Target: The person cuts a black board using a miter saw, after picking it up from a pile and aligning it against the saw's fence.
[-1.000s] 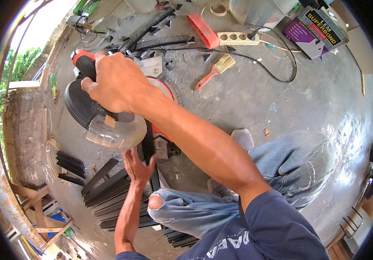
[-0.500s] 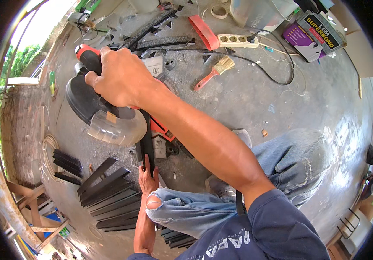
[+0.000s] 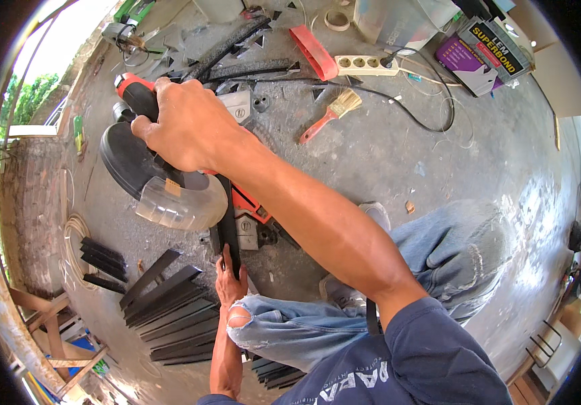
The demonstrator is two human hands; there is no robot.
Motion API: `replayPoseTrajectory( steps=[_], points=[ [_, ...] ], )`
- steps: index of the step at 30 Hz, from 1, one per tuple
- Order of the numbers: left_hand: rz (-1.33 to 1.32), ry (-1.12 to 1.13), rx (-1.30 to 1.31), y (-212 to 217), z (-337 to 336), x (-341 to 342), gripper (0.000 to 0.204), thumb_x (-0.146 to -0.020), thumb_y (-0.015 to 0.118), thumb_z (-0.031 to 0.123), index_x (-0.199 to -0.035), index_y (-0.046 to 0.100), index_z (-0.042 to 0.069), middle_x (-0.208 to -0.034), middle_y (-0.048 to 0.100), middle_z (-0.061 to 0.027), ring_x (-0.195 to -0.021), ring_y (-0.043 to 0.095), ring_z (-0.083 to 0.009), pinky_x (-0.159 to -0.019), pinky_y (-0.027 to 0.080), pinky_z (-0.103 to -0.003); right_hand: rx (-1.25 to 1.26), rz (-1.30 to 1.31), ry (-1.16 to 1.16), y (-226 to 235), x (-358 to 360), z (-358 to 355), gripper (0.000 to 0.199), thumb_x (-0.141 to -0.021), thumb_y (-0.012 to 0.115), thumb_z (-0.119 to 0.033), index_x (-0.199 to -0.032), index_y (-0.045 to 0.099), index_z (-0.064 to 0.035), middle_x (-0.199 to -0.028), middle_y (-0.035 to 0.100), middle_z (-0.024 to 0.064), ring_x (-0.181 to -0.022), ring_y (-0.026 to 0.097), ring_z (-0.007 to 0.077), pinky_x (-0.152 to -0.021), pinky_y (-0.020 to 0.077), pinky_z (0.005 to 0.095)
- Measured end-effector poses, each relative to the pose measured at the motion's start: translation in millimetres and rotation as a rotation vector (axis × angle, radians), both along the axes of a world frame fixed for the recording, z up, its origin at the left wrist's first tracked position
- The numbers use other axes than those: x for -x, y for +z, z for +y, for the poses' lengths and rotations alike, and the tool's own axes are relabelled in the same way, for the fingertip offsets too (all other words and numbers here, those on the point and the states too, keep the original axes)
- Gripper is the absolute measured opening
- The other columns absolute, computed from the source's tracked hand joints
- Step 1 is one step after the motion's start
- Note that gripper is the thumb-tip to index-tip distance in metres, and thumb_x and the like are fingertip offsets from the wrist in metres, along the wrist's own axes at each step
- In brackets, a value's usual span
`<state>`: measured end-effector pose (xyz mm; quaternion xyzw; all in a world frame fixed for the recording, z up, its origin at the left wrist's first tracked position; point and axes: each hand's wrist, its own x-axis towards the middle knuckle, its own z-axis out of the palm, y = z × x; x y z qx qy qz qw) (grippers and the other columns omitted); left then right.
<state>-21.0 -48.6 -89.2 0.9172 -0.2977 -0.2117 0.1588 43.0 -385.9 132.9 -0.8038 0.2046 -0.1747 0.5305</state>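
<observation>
Right hand [image 3: 186,125]: fingers wrapped on chop saw [image 3: 162,182] handle.
Left hand [image 3: 231,283]: fingers pinching black strip [image 3: 230,233] beneath saw.
Strip stack [image 3: 169,314]: crowds saw's near-left.

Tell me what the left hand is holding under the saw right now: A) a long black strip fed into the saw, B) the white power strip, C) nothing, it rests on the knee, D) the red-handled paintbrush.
A: the left hand grips the near end of the black strip that runs up under the saw, while the right hand holds the saw's handle; the paintbrush lies untouched on the floor.
</observation>
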Motion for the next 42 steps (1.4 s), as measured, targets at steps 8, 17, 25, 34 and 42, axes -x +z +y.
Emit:
replayPoseTrajectory(
  steps=[8,17,25,34,42],
  points=[
    [0.011,0.002,0.02,1,5,1,0.075,-0.088,0.063,0.021,-0.153,0.026,0.021,-0.131,0.047,-0.0251,-0.109,0.055,-0.0464,-0.085,0.05,-0.05,-0.027,0.013,0.016,1,1,1,0.055,-0.086,0.062,-0.036,-0.108,0.058,0.0146,-0.095,0.066,0.0303,-0.093,0.066,0.044,-0.086,0.0528,0.0458],
    [-0.375,-0.056,0.255,2,19,-7,0.057,-0.083,0.073,0.023,-0.132,0.052,0.001,-0.119,0.055,-0.0218,-0.105,0.059,-0.0356,-0.084,0.05,-0.042,-0.043,0.042,0.029,5,2,2,0.057,-0.086,0.062,-0.036,-0.111,0.057,0.0146,-0.095,0.067,0.0299,-0.093,0.066,0.0428,-0.087,0.0526,0.0448],
    [0.084,0.483,0.27,23,-77,-92,0.06,-0.077,0.081,0.031,-0.118,0.055,-0.005,-0.113,0.06,-0.0132,-0.104,0.056,-0.0271,-0.093,0.043,-0.038,-0.029,-0.042,-0.018,-7,0,-1,0.053,-0.085,0.063,-0.033,-0.107,0.057,0.0142,-0.085,0.066,0.0315,-0.086,0.067,0.0427,-0.082,0.0521,0.0444],
    [0.079,0.276,0.239,-13,-83,-100,0.049,-0.08,0.077,0.032,-0.118,0.064,0.003,-0.119,0.066,-0.0176,-0.11,0.06,-0.037,-0.093,0.044,-0.044,-0.026,0.013,0.024,1,2,1,0.055,-0.085,0.063,-0.034,-0.11,0.056,0.0145,-0.085,0.066,0.0318,-0.086,0.067,0.0437,-0.083,0.052,0.045],
    [-0.043,0.362,0.324,-37,-78,-103,0.043,-0.081,0.076,0.029,-0.113,0.067,0.002,-0.112,0.068,-0.0181,-0.104,0.063,-0.0351,-0.087,0.046,-0.045,-0.019,0.003,0.026,0,4,-1,0.054,-0.085,0.06,-0.034,-0.105,0.059,0.0159,-0.089,0.067,0.0297,-0.089,0.067,0.0431,-0.084,0.0531,0.0459]
  ],
)
